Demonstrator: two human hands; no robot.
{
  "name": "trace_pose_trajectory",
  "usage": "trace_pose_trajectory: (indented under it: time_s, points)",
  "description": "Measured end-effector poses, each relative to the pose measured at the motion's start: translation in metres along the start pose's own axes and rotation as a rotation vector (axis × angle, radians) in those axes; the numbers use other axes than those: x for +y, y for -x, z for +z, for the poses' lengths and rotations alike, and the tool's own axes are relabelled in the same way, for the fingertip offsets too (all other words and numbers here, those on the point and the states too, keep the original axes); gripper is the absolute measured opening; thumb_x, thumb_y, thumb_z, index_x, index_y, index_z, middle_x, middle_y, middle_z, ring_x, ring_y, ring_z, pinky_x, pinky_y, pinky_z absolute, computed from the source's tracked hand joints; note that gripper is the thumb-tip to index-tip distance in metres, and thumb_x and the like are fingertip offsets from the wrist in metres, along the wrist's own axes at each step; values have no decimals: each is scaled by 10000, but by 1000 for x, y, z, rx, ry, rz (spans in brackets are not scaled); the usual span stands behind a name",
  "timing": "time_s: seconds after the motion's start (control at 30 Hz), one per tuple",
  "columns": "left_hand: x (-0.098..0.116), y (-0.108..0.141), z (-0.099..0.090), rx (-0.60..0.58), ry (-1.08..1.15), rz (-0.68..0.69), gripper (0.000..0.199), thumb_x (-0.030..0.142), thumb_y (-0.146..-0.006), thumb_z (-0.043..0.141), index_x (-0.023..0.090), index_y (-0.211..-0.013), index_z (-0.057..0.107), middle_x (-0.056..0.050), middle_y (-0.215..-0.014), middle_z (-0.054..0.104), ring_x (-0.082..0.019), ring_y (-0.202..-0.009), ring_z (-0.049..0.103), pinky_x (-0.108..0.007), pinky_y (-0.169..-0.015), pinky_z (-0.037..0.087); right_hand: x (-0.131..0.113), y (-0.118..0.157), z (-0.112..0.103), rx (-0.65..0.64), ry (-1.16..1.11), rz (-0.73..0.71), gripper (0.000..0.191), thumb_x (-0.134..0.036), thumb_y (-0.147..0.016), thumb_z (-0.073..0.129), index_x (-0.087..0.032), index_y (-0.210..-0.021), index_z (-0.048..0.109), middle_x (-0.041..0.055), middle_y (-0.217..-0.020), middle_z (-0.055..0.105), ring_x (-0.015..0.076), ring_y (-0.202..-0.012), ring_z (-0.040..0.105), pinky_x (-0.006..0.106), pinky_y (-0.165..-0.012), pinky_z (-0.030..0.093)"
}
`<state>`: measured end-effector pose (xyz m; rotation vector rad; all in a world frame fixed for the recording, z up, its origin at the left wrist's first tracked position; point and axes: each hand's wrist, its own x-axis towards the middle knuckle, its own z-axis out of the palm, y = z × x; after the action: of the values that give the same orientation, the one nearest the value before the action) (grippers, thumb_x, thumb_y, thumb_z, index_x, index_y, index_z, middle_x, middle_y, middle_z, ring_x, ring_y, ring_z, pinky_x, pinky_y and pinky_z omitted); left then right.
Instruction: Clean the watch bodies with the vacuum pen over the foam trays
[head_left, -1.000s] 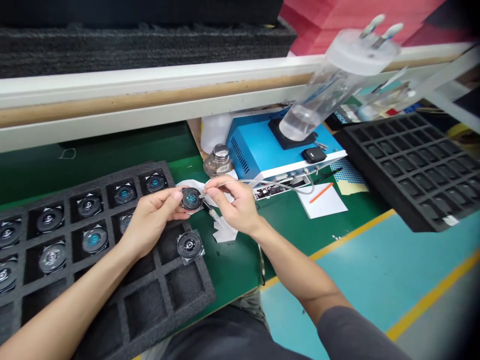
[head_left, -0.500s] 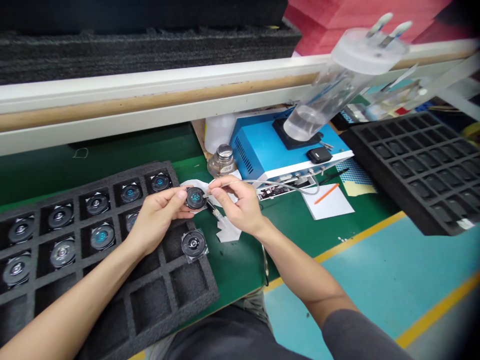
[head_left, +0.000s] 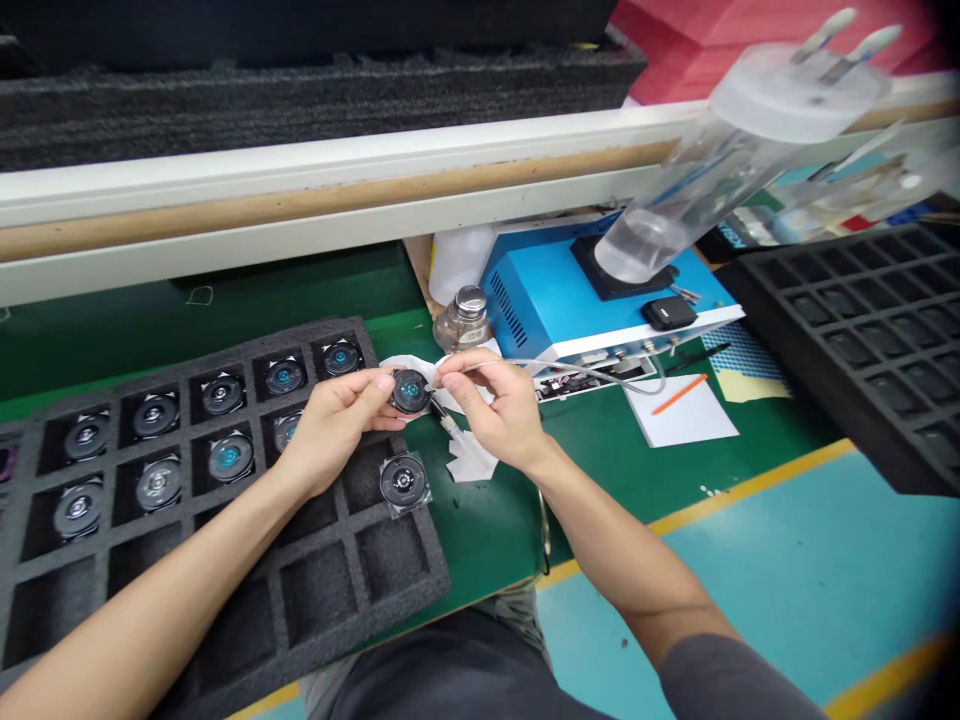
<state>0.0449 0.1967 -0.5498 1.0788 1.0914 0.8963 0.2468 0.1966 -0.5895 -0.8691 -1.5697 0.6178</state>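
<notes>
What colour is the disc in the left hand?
The disc is black with a teal centre; head view.

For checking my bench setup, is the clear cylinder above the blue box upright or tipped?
Tipped: the clear cylinder runs from the black base on the blue box up rightward to its white lid.

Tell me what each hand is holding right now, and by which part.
Left hand pinches a round black teal-centred disc by its rim. Right hand pinches a slim hose-fed tool; fingers hide the exact spot.

A glass bottle (head_left: 461,322) stands beside a blue control box (head_left: 547,290), near an orange pencil (head_left: 679,394) on paper (head_left: 701,425).
</notes>
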Motion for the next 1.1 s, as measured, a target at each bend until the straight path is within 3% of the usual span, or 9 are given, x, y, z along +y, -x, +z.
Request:
trace_pose_trajectory:
  time_s: [0.37,0.67,1.1]
  points:
    - [1,1,0,-1,-13,-8,529,579,-805,816,168,-1138,815,-127,-1076,811,-215,-862,770,-299,-758,627,-1,0,0,-5,-7,32,152,-326,-1003,615,-208,-966,704,47,-929,766,152,-807,733,294,-734,628]
    - [-1,1,-1,-16,-8,-5,501,564,-833,800,177,-1151,812,-119,-1071,814,-203,-867,769,-279,-754,626,0,0,0,-5,-26,4,85,-232,-992,626,-202,-974,704,36,-923,752,129,-806,725,254,-731,611]
    - [2,1,-1,-21,-29,5,489,571,-842,786,189,-1147,814,-114,-1100,807,-205,-887,763,-290,-789,622,0,0,1,-8,-18,26,132,-295,-996,617,-198,-983,705,55,-953,769,149,-838,738,283,-747,628]
